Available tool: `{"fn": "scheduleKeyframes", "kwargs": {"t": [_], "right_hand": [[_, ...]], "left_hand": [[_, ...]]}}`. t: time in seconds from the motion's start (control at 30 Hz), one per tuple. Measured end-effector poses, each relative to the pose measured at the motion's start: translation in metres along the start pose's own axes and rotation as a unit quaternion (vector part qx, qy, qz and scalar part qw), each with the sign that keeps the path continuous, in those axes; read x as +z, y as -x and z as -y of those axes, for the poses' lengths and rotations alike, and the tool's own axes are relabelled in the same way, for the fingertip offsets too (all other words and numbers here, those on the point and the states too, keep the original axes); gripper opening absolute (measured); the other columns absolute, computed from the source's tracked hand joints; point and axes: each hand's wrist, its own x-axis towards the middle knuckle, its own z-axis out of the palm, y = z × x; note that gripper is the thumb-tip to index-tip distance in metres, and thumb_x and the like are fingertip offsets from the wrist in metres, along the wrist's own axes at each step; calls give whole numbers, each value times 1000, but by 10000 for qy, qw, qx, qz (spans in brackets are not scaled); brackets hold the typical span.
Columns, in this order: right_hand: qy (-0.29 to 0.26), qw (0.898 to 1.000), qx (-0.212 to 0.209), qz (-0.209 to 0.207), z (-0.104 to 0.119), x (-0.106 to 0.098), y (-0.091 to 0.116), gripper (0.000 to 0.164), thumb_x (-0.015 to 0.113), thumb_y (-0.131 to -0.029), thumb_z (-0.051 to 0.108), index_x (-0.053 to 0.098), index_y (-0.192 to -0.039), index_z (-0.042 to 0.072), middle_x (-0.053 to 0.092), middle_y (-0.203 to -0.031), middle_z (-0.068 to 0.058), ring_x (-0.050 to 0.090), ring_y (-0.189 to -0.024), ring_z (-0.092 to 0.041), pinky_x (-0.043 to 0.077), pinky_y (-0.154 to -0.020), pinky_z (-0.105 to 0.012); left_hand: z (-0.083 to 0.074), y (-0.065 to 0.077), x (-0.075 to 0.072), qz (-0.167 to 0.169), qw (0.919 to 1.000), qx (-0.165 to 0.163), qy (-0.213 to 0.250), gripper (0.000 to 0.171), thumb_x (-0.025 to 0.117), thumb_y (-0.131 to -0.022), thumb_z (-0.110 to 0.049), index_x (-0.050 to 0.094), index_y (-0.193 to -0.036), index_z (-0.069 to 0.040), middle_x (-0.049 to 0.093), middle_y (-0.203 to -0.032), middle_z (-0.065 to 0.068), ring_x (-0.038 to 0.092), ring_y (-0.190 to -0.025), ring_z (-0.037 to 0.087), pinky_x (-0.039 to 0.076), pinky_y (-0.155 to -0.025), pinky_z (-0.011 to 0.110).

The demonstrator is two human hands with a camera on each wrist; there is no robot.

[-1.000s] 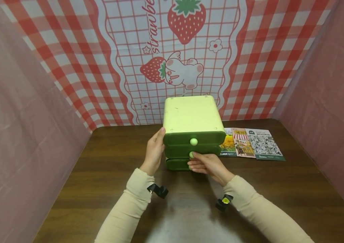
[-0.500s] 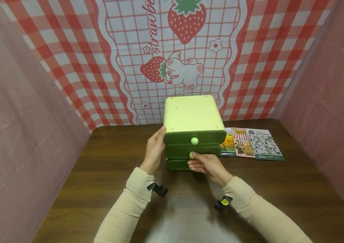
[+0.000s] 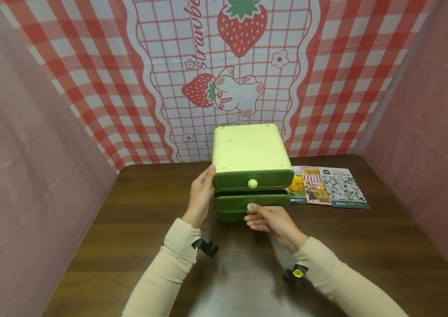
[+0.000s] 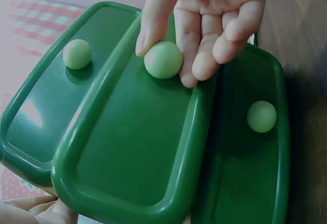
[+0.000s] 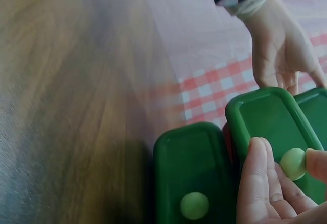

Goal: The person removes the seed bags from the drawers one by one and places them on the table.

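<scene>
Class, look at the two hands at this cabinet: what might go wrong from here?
The right hand pinches a small round knob, so it might slip off. The middle drawer juts out, so a hard pull could perhaps bring it out too far. The left hand rests against one side of the cabinet; if that support slackens, the cabinet may slide forward.

Head view: from above and in front of the drawer unit (image 3: 252, 147), looking forward and down, distant enough to include the bench (image 3: 148, 198) either side. Wrist views: close range, one from the unit's front left, one front right, both rolled sideways and facing its drawer fronts (image 4: 133, 147). All share the middle knob (image 4: 163, 60).
</scene>
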Motion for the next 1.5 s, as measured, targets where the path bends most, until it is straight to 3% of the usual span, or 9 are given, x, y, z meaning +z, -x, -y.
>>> {"fn": "scheduleKeyframes", "kwargs": {"t": [0.47,0.73,1.1,1.5], "right_hand": [[229,9997,-30,50,-7,6,33,58,61,-96,40,59,-126,-10,74,-106,-14,73,-92,-18,61,-84,-32],[121,9999,-18,-6,-14,10,50,54,61,-96,37,61,-124,-10,75,-106,-14,73,-94,-20,61,-85,-32],[23,9999,-41,-92,-28,13,69,52,64,-95,34,62,-123,-10,74,-105,-16,73,-93,-22,61,-86,-36],[-188,9994,-203,193,-41,12,77,44,61,-98,25,61,-121,-12,74,-106,-15,73,-92,-18,61,-86,-33]], "left_hand": [[1,-1,0,76,9996,73,264,62,48,-103,-41,37,-149,-1,36,-157,13,33,-146,27,31,-120,48],[3,-2,-2,222,9987,90,443,60,49,-103,-37,37,-148,2,40,-153,17,44,-138,31,39,-116,43],[4,-2,-3,290,9987,88,407,62,48,-103,-39,36,-149,0,37,-156,16,40,-141,30,38,-117,44],[4,-1,-4,337,9986,97,387,62,48,-102,-41,37,-150,-3,37,-156,13,37,-144,28,34,-119,44]]}}
